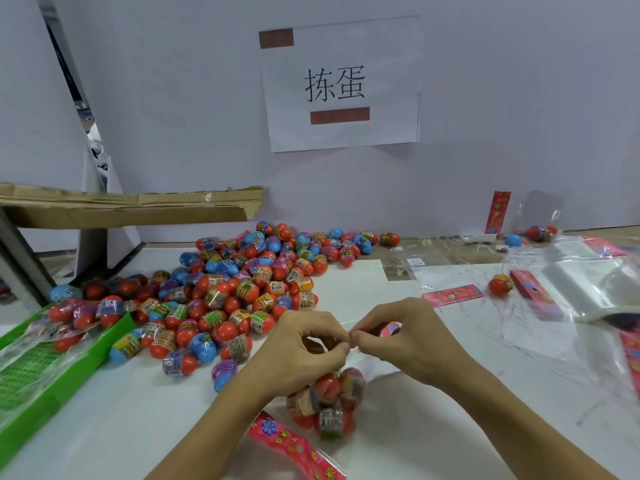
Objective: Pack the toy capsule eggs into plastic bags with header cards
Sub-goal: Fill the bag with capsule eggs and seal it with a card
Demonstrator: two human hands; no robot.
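At the near middle of the white surface [398, 445], the left hand [304, 344] and the right hand [401, 337] meet fingertip to fingertip, each with thumb and fingers curled in a pinch on the top edge of a clear plastic bag [356, 358]. The bag hangs just below the hands and holds a small cluster of eggs [329, 396], red and wrapped in colourful labels, resting against the surface between the two wrists. A pink header card [291, 445] with flower prints lies flat just in front of the bagged cluster, toward the left forearm. Behind the right hand's fingers a bit of another pink card [389, 329] peeks out. To the left of and beyond the hands a large pile of loose eggs [242, 285], red, blue and purple, spreads over the surface. A green tray [52, 368] sits at the left edge with a few bagged eggs on it. To the right lie more pink cards [452, 294], a single red egg [500, 285] and a stack of clear bags [588, 285]. A paper sign [341, 84] hangs on the wall behind.
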